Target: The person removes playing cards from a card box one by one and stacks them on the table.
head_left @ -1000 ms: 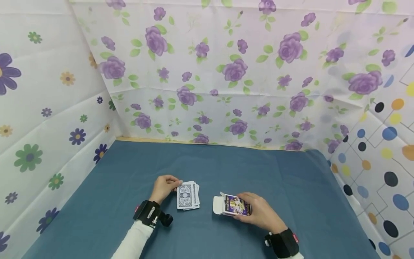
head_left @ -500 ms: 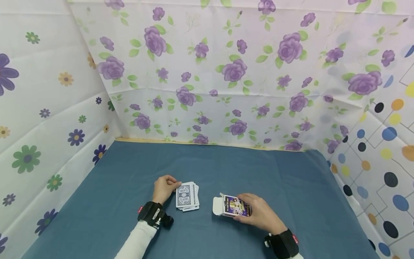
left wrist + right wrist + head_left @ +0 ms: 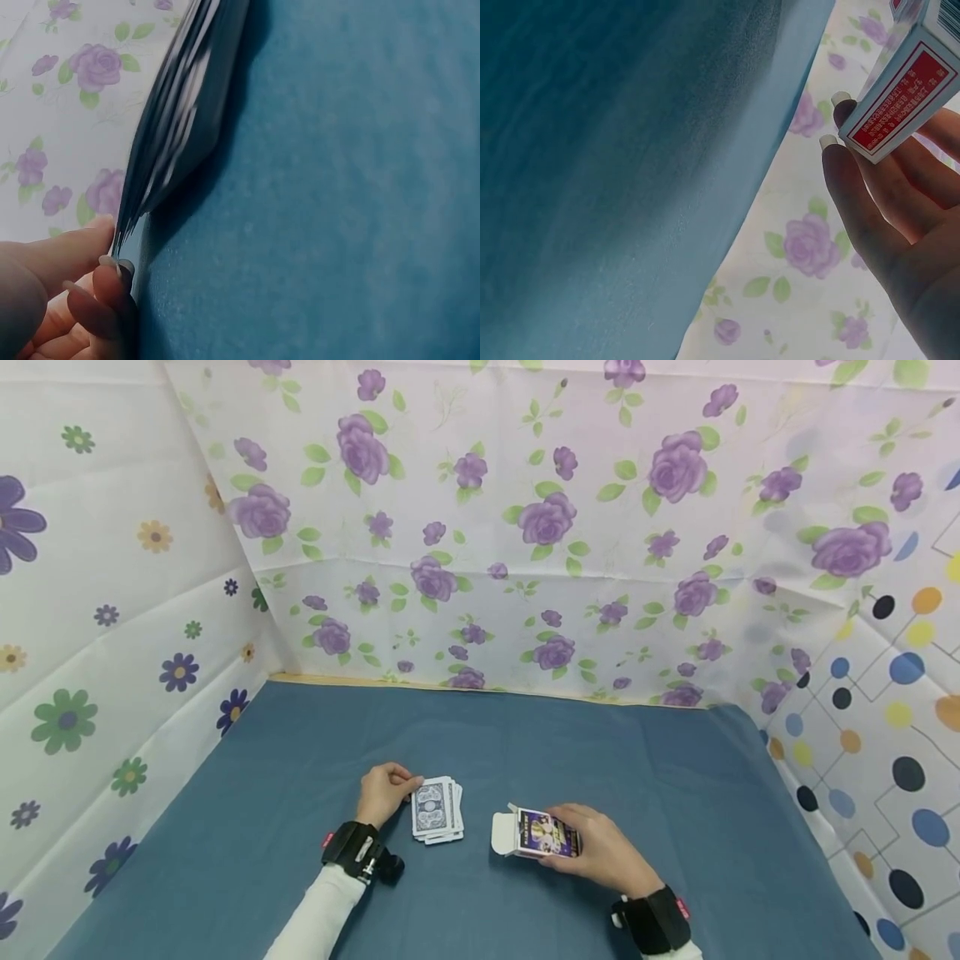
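Observation:
My left hand (image 3: 386, 792) pinches the upper left corner of a fanned stack of playing cards (image 3: 433, 810), backs up with a grey-blue pattern. In the left wrist view the thumb and fingertips meet at the edge of the cards (image 3: 176, 112), whose layers spread apart away from the grip. To the right, my right hand (image 3: 596, 847) grips a purple-fronted card box (image 3: 549, 835) by its right end. The box's white flap (image 3: 505, 834) stands open toward the cards. A red label shows on the end of the box (image 3: 904, 101) in the right wrist view.
Blue cloth (image 3: 480, 735) covers the table. A flowered curtain (image 3: 480, 527) rises behind its far edge, with patterned sheets on the left (image 3: 127, 693) and right (image 3: 870, 760). Each wrist wears a black camera strap (image 3: 352, 850).
The left wrist has shifted slightly right and up, its fingers still pinching the cards at the corner. The right hand and box stay nearly in place.

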